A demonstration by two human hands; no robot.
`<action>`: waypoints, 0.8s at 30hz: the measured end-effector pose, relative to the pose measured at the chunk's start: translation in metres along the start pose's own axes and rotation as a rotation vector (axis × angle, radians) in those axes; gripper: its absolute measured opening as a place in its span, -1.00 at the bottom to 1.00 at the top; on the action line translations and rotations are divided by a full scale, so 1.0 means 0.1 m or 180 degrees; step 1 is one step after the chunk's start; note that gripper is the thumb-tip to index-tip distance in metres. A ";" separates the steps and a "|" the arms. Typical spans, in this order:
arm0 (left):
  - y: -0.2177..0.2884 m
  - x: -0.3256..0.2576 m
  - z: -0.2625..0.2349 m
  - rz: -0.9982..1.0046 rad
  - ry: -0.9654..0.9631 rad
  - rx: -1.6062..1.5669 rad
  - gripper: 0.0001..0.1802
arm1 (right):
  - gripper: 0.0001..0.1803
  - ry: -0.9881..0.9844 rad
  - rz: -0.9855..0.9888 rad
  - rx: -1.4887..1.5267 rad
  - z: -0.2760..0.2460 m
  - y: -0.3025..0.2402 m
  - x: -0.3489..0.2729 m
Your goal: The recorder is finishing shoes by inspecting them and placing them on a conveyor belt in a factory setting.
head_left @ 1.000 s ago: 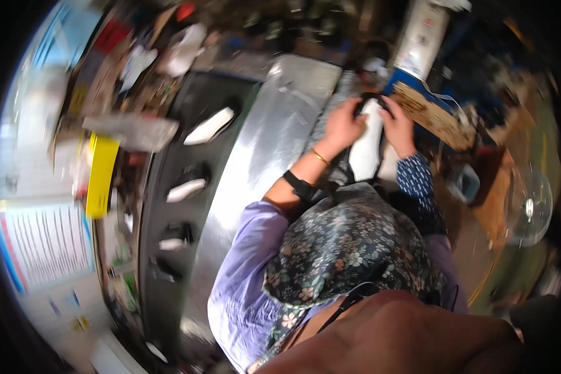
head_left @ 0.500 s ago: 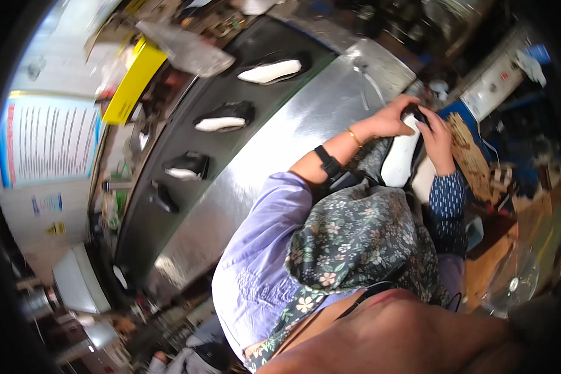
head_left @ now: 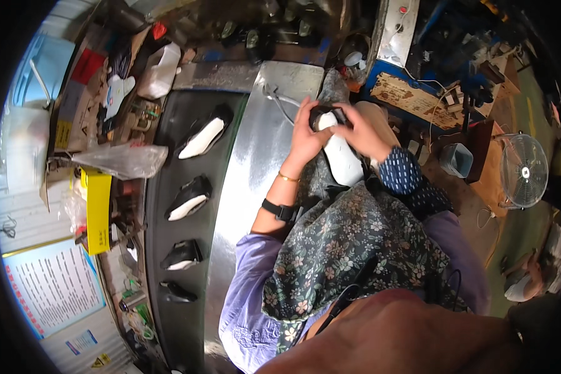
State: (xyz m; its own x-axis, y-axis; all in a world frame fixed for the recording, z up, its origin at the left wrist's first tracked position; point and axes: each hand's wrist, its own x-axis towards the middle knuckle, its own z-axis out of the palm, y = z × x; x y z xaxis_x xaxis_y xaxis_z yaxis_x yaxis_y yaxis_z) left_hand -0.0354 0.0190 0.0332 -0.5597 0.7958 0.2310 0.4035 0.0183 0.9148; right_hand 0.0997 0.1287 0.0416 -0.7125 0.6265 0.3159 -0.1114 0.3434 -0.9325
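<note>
A black shoe upper with a white sole side facing up (head_left: 343,161) rests over my lap, against the dark floral apron (head_left: 349,240). My left hand (head_left: 309,138) wraps around its far end from the left, thumb on the white surface. From the right, my right hand (head_left: 363,132) grips the same end, its thumb close to the left one. The fingertips behind the shoe are partly hidden. A grey cloth (head_left: 316,177) lies beneath and to the left of the shoe.
On my left, a dark conveyor belt (head_left: 162,215) carries several black shoes (head_left: 204,138) with white undersides. A shiny metal ledge (head_left: 246,143) runs between belt and lap. To the right stand a wire-cage fan (head_left: 525,172), a grey bin (head_left: 455,160) and a blue-edged panel (head_left: 411,93).
My head view has turned, so belt and shoes sit more upright in the picture. Both hands still grip the shoe's far end; the right thumb now lies across the white surface.
</note>
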 end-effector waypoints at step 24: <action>-0.37 0.28 0.03 -0.1610 -0.0635 -0.1780 -0.43 | -0.57 -0.1034 -0.0417 -0.2582 0.05 0.37 -0.09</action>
State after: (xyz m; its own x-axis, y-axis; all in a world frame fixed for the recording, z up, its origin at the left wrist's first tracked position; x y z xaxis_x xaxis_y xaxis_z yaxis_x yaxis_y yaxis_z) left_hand -0.0642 0.0425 0.0050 -0.4162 0.8670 -0.2742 -0.3205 0.1423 0.9365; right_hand 0.0984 0.1317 0.0037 -0.9040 0.3598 0.2311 0.2319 0.8666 -0.4418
